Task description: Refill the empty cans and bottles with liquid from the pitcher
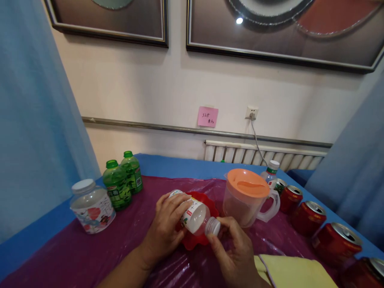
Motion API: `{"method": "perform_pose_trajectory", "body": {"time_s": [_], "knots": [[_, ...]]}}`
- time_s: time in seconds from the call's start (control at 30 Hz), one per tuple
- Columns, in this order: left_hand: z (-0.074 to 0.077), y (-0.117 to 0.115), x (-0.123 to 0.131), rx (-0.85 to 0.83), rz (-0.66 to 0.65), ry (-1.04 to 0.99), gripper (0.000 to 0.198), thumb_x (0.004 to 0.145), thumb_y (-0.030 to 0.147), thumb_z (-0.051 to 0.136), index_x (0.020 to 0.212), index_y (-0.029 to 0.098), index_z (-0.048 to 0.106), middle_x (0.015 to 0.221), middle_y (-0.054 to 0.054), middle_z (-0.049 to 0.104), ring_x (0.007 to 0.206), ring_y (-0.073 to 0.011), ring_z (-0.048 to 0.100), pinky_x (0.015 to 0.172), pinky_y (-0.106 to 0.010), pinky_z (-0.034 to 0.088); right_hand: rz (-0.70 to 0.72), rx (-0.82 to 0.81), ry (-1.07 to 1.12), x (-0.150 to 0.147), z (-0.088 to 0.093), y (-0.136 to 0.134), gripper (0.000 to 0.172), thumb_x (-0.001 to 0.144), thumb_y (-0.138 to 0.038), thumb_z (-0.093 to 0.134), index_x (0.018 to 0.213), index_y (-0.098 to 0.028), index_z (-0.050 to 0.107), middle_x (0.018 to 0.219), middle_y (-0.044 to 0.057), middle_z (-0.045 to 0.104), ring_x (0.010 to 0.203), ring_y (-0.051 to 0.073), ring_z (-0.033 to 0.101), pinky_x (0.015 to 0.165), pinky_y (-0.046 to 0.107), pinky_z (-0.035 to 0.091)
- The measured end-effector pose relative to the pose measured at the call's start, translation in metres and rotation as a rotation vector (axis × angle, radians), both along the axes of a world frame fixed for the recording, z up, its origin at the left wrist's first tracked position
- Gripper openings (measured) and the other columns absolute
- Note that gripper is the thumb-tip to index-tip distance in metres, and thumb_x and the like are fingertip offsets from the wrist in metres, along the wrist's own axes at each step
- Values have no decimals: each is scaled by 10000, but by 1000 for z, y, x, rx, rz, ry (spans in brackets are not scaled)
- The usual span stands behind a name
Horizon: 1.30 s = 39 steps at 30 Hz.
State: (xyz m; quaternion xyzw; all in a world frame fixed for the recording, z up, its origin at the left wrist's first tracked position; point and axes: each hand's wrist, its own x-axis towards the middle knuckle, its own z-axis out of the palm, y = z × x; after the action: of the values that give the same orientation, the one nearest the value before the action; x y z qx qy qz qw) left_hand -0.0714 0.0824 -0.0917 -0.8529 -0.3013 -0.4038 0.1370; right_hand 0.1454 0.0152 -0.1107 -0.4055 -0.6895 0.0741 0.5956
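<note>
My left hand (171, 220) wraps round the body of a clear plastic bottle (198, 218) with a white printed label. The bottle is tilted, its neck pointing down to the right. At that end, my right hand (235, 250) pinches the white cap (213, 227) between thumb and fingers; the cap sits on the neck. Beneath the bottle is a red scalloped dish (210, 199), partly hidden by the bottle and my hands. To the right stands a clear pitcher (240, 208) with an orange lid and a handle.
Purple plastic sheeting (120, 248) covers the blue table. At left stand a white-capped jar (93, 212) and two green bottles (117, 188). On the right are several red cans (309, 218), another bottle (270, 174) and a folded yellow cloth (297, 270). Blue curtains (33, 100) flank the table.
</note>
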Motion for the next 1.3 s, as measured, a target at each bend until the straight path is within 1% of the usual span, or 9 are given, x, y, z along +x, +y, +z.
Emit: {"method": "perform_pose_trajectory", "body": {"time_s": [0.27, 0.43, 0.57, 0.7, 0.77, 0.8, 0.93, 1.1, 1.3], "knots": [[1, 0, 1, -10, 10, 15, 474, 856, 165, 608, 1310, 243, 496, 1273, -108, 671, 1246, -256, 570, 1129, -507, 294, 13, 22, -78, 3, 2, -3, 200, 932, -241, 622, 1122, -221, 567, 897, 17, 652, 745, 156, 641, 655, 258, 535], [0, 2, -1, -39, 20, 20, 501, 854, 201, 602, 1338, 260, 486, 1283, -97, 675, 1242, -262, 579, 1127, -507, 301, -53, 138, -157, 3, -1, -3, 382, 918, -165, 596, 1293, -201, 533, 1147, 106, 621, 1064, 228, 635, 891, 362, 562], [0, 4, -2, -51, 35, 25, 529, 858, 183, 590, 1368, 244, 464, 1302, -112, 660, 1254, -263, 565, 1120, -499, 311, -56, 156, -195, 2, -1, -1, 453, 915, -68, 519, 1329, -251, 541, 1234, 102, 576, 1132, 218, 610, 939, 383, 553], [0, 3, -1, -45, 13, 25, 528, 867, 215, 603, 1374, 240, 457, 1306, -116, 655, 1246, -268, 567, 1107, -497, 327, -69, 121, -160, 4, -1, -1, 520, 928, -229, 600, 1432, -234, 469, 1310, 135, 555, 1199, 273, 584, 962, 443, 551], [-1, 3, 0, -51, 3, 15, 508, 877, 208, 590, 1368, 241, 464, 1310, -114, 654, 1257, -269, 559, 1109, -503, 323, -77, 80, -120, 6, -1, -1, 590, 916, -345, 642, 1451, -198, 439, 1285, 154, 580, 1164, 291, 606, 918, 440, 572], [-1, 3, 0, -55, 2, 12, 504, 879, 196, 581, 1367, 242, 465, 1313, -114, 653, 1265, -268, 554, 1112, -508, 318, -74, 50, -102, 7, -1, -1, 562, 916, -374, 645, 1417, -195, 465, 1235, 147, 609, 1107, 280, 633, 875, 418, 587], [-3, 3, -1, -54, 3, 39, 540, 866, 175, 582, 1385, 251, 449, 1335, -112, 644, 1290, -274, 539, 1113, -516, 321, -38, -29, -101, 9, 2, 0, 287, 954, -320, 597, 1224, -228, 575, 1019, 73, 678, 878, 205, 680, 732, 317, 591], [-2, 5, -3, -71, 37, -12, 525, 878, 210, 570, 1387, 257, 455, 1343, -117, 638, 1288, -286, 548, 1113, -524, 348, -80, 85, -151, 8, -1, -1, 386, 918, -228, 617, 1297, -221, 545, 1154, 119, 654, 1063, 251, 656, 877, 398, 584], [-7, 10, -8, -173, 33, -141, 599, 861, 331, 662, 1412, 251, 441, 1372, -120, 614, 1272, -285, 577, 1077, -467, 458, -63, 130, -60, 8, -1, -1, 414, 865, -191, 648, 1257, -215, 520, 1152, 119, 651, 1081, 253, 643, 847, 383, 583]]}}
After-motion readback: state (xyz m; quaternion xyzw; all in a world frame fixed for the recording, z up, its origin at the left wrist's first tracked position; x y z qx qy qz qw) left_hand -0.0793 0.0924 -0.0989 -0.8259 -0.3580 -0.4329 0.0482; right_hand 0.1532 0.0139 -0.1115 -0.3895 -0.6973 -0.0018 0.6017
